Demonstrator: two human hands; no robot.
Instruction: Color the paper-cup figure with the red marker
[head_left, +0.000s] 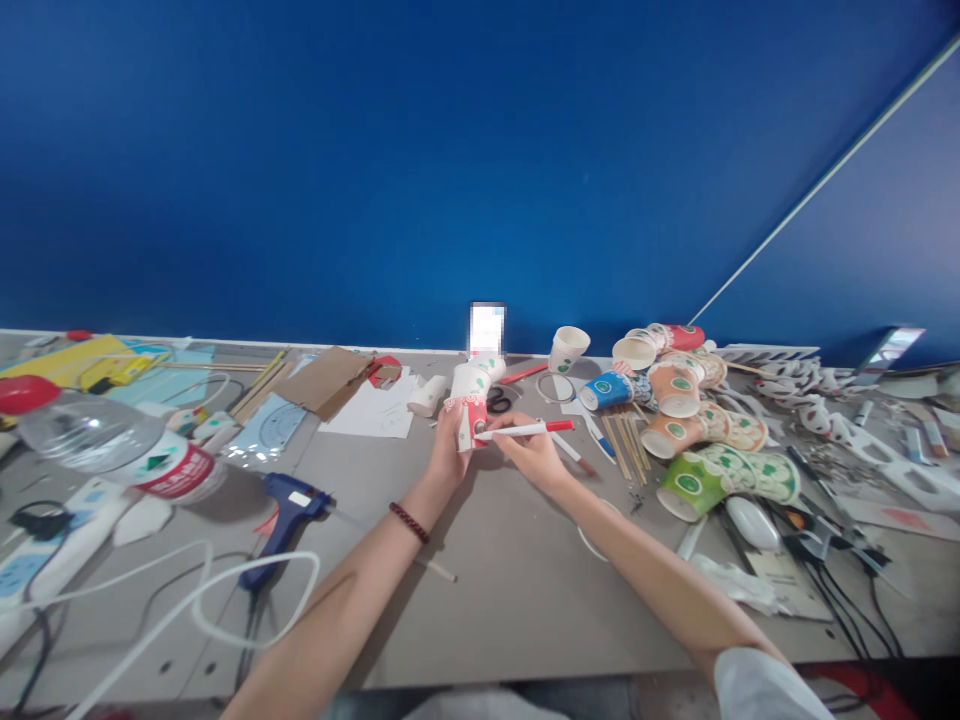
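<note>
The red-and-white paper cup [471, 428] is gripped by the left hand [448, 440], its fingers closed around the side, at the middle of the work surface; whether the table [480, 620] is touched by its base cannot be told. The pen [536, 429] is pinched between the fingers of the right hand [529, 450], and its tip is brought to the cup's face, though contact cannot be confirmed. A stray mark could be left if the cup is rolled by the left fingers while the tip is pressed, and the thin wall could be dented by too tight a squeeze. The phone [487, 328] could be knocked if the white-and-green cup [474, 380] behind is pushed back. The glue gun [281, 525] could be dragged if its neighbouring white cable [317, 570] is caught by the left forearm. Around the hands, one upright white cup [570, 350], one small white cup lying down [426, 396] and one pair of scissors [497, 400] are counted. At the right, at least five rows of cups [686, 487] are seen, but single cups are too overlapped to be counted; one mouse [752, 522] is placed beside them. At the far left, one bottle [112, 440] and one power strip [75, 545] are found.
</note>
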